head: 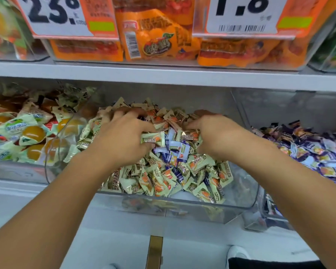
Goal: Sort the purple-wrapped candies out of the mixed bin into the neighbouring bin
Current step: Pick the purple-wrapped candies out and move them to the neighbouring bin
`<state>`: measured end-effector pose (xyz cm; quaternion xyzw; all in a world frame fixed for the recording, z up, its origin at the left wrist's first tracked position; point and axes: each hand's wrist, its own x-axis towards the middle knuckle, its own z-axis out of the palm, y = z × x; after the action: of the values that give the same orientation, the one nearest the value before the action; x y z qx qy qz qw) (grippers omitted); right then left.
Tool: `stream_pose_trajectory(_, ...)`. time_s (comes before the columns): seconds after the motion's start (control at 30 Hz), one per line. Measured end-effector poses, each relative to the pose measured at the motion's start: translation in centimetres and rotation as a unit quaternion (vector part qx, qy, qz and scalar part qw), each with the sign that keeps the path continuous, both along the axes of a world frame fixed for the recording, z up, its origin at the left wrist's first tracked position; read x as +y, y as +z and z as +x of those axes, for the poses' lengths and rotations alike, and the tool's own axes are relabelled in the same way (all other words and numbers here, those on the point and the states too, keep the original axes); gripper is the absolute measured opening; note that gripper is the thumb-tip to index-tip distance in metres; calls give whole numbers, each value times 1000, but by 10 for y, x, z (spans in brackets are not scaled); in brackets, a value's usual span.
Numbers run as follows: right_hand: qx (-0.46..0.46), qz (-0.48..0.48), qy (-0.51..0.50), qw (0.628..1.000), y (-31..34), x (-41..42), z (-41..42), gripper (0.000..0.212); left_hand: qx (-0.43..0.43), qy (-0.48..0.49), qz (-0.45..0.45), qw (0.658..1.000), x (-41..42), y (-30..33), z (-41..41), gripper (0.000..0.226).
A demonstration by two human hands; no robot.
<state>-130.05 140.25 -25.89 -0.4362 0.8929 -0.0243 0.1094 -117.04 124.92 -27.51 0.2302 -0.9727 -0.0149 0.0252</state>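
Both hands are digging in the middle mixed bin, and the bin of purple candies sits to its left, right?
Not quite. The head view shows both hands, left and right, in the mixed bin, but the purple candies' bin sits to its right.

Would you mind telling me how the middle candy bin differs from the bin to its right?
The middle bin holds mostly cream-and-orange wrapped candies with a few purple ones mixed in; the right bin holds almost only purple-wrapped candies. Both hands, left hand and right hand, are buried in the middle bin; none reaches the right bin. Both bins are clear plastic on the same shelf.
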Motion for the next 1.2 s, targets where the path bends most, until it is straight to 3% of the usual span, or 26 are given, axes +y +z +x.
stream_pose_trajectory(0.13,32,63,-9,997,9,1,7,61,-12,7,19,1000,-5,4,-2,42)
stream_pose_trajectory(0.27,133,-14,24,991,8,-1,19,40,-51,8,45,998,-11,5,-2,49)
stream_pose_trajectory(0.33,97,-13,46,994,2,-7,25,33,-48,12,30,998,-10,4,-3,49)
stream_pose_trajectory(0.43,31,28,46,998,-10,-15,25,46,13,6,31,999,-5,0,-7,43)
stream_pose_trajectory(0.5,14,9,41,999,-14,-18,23,52,87,-28,57,994,-4,-2,-9,51)
stream_pose_trajectory(0.57,31,1,59,998,-19,-21,24,37,119,-68,32,990,-7,-3,-11,67)
stream_pose_trajectory(0.63,49,-3,58,997,-26,-24,25,22,93,-85,6,992,-6,-3,-13,56)
stream_pose_trajectory(0.73,38,-3,38,999,-26,-25,23,32,56,-70,11,996,-2,-3,-13,27)
stream_pose_trajectory(0.9,-9,-27,-6,1000,-17,-22,10,24,-63,-74,-63,993,5,-9,-12,67)
stream_pose_trajectory(0.97,-41,-52,-33,997,-9,-17,0,23,-78,-70,-75,992,10,-10,-14,67)
stream_pose_trajectory(1.0,-99,-77,-59,990,-5,-14,-3,22,-74,-66,-74,992,11,-12,-15,63)
stream_pose_trajectory(1.03,-194,-119,-99,969,-1,-12,-5,21,-66,-61,-71,993,12,-13,-17,57)
stream_pose_trajectory(1.1,-393,-204,-184,878,2,-9,-7,19,-49,-52,-64,995,11,-15,-19,42)
stream_pose_trajectory(1.2,-562,-262,-236,748,4,-9,-4,11,-35,-46,-48,997,9,-17,-20,28)
